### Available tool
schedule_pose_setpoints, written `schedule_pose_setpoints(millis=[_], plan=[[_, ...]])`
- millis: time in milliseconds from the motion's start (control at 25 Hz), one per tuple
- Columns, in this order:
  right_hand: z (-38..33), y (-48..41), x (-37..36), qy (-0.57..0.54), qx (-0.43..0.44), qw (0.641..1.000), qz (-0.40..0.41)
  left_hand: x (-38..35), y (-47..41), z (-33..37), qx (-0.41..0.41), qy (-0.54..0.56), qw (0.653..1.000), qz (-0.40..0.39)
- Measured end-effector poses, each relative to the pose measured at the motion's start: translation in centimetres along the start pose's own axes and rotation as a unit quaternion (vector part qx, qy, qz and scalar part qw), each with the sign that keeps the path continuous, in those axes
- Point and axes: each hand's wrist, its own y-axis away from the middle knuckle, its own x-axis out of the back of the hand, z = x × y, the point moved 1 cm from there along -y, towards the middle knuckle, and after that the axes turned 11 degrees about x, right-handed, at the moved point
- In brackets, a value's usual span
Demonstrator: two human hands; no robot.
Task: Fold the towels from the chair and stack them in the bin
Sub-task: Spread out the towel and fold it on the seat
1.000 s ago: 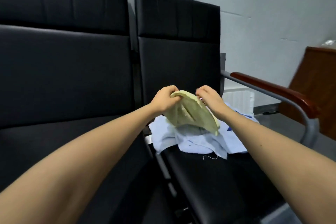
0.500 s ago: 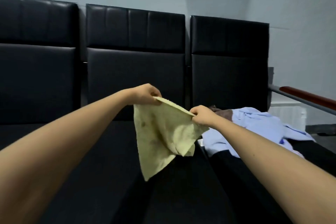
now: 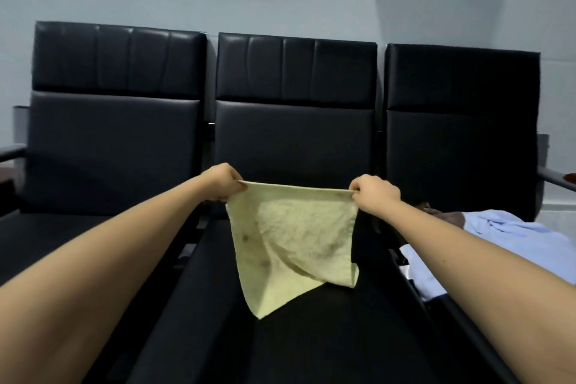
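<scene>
The pale yellow square cloth towel (image 3: 293, 243) hangs in the middle of the frame, held up over the middle black leather chair seat (image 3: 311, 346). My left hand (image 3: 223, 182) pinches its top left corner. My right hand (image 3: 375, 193) pinches its top right corner. The top edge is pulled flat between them. The bottom part droops and one low corner is flipped up, so the towel is not flat yet. I can't tell if its lowest tip touches the seat.

I think this is the start of the fold: opening the towel up. Next I would need to shake it or lay it on the seat so the flipped corner drops straight, then bring one side over the other. The pile of light blue towels (image 3: 514, 240) waits at the right of the frame on the next seat, with a brown cloth (image 3: 442, 215) just behind it. I can't see the bin.

Half a second ago the hands were closer together and the towel hung in a crooked bunch. Now they are spread wide and the edge is straight. The view has swung left too, so the blue pile sits nearer the right edge.
</scene>
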Motion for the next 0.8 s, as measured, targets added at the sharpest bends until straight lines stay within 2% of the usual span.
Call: schedule_pose_setpoints(millis=[80, 160, 280, 400, 480, 520, 600, 640, 720, 800], plan=[[-0.6, -1.9, 1.1, -0.089, -0.035, 0.991, 0.097, 0.7, -0.7, 0.6, 0.004, 0.163, 0.986, 0.037], [-0.8, -3.3, 2.6, -0.207, -0.057, 0.959, 0.185, 1.8, -0.8, 1.8, -0.022, 0.265, 0.96, 0.086], [-0.4, -3.5, 4.6, -0.249, -0.031, 0.935, 0.249, 3.7, 0.2, 3.2, -0.065, 0.311, 0.943, 0.096], [0.9, -1.9, 5.0, -0.242, 0.017, 0.944, 0.225, 4.5, 2.1, 3.2, -0.074, 0.262, 0.962, 0.017], [1.9, -0.5, 4.4, -0.247, 0.031, 0.953, 0.17, 4.3, 3.1, 2.5, -0.057, 0.188, 0.979, -0.053], [2.3, 0.5, 3.9, -0.245, 0.041, 0.962, 0.117, 3.8, 3.6, 2.0, -0.042, 0.146, 0.984, -0.091], [2.8, 3.1, 3.1, -0.237, 0.072, 0.968, -0.052, 2.4, 4.8, 0.7, -0.005, 0.05, 0.983, -0.179], [2.9, 4.4, 2.6, -0.235, 0.074, 0.956, -0.157, 1.4, 5.3, 0.0, 0.014, 0.002, 0.974, -0.225], [3.1, 6.3, 1.0, -0.213, 0.055, 0.911, -0.348, -0.9, 5.8, -1.3, 0.039, -0.069, 0.945, -0.317], [3.2, 7.3, -1.0, -0.186, 0.032, 0.871, -0.453, -3.2, 5.9, -2.3, 0.047, -0.101, 0.917, -0.384]])
